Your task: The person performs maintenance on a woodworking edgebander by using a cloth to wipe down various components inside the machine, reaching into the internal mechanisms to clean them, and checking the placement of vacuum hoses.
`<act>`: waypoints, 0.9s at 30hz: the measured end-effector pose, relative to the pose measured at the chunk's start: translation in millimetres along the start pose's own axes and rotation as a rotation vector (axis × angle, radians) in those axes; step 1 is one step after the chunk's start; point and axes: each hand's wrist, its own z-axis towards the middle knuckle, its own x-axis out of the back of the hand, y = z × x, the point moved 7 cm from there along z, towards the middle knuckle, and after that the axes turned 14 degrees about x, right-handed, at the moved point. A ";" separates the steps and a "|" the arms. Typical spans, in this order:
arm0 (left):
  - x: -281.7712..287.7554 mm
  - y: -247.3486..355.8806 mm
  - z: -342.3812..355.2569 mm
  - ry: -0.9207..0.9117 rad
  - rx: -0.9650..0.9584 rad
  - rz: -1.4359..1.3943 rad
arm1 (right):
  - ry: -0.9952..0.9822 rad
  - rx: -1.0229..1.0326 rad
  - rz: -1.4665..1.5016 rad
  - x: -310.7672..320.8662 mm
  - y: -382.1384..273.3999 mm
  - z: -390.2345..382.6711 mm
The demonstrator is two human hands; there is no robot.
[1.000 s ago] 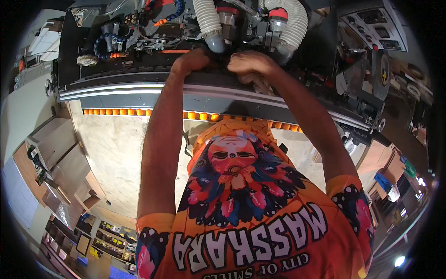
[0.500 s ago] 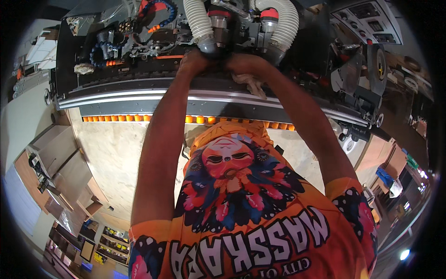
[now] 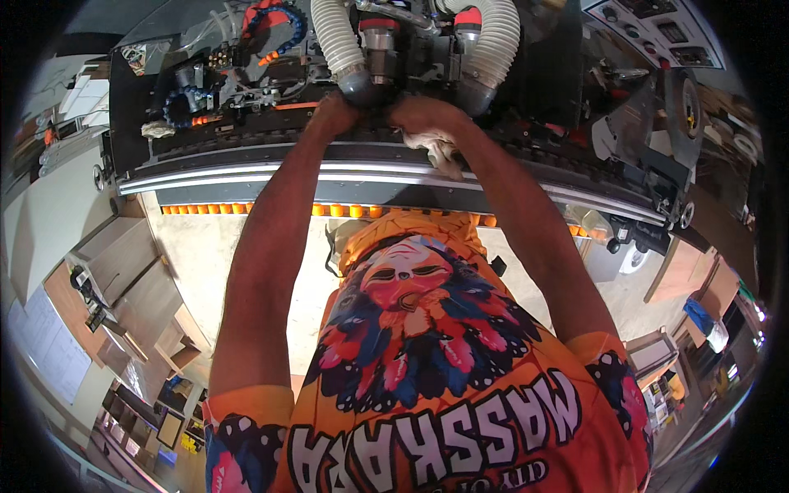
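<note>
Both my arms reach forward over the front rail of a dark machine, into its inner bed. My right hand is closed on a pale, crumpled rag, whose end hangs toward the metal rail. Beside the dark mouth of the left ribbed hose is my left hand. Its fingertips are lost in shadow, so whether it grips anything does not show. A second ribbed hose comes down just beyond my right hand. Between the hoses stands a motor with a red top.
Orange rollers line the machine's front edge. On the left are jointed blue coolant hoses and small fittings. A control panel tilts at the far right, with a dark wheel below it. Wooden cabinets stand behind me on the left.
The whole view has shifted slightly as my head moved. My right hand has turned a little, and more of the rag shows. My left hand stays beside the left hose.
</note>
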 end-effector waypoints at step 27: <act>22.0 10.5 -29.3 0.041 0.200 -0.172 | -0.042 -0.009 -0.081 10.9 -10.9 -5.7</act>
